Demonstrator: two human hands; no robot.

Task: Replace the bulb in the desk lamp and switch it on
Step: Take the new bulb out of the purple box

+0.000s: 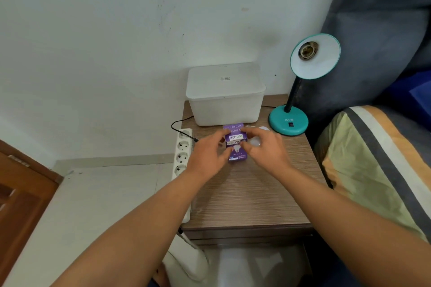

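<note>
A teal desk lamp (pixel 289 122) stands at the back right of the wooden bedside table (pixel 247 198). Its shade (pixel 314 58) tilts up toward me and the socket (pixel 307 50) inside is bare, with no bulb in it. A purple bulb box (pixel 235 144) is held above the table between both hands, its top flap open. My left hand (pixel 210 154) grips the box's left side. My right hand (pixel 265 149) touches the right side near the flap. A white bulb (pixel 255 141) shows just behind my right fingers. Another white bulb (pixel 263 128) lies near the lamp base.
A white lidded plastic box (pixel 225 93) sits at the back of the table. A white power strip (pixel 183 158) runs along the table's left edge with a black plug in it. A bed with a striped cover (pixel 373 165) is on the right. A wooden door (pixel 21 198) is at left.
</note>
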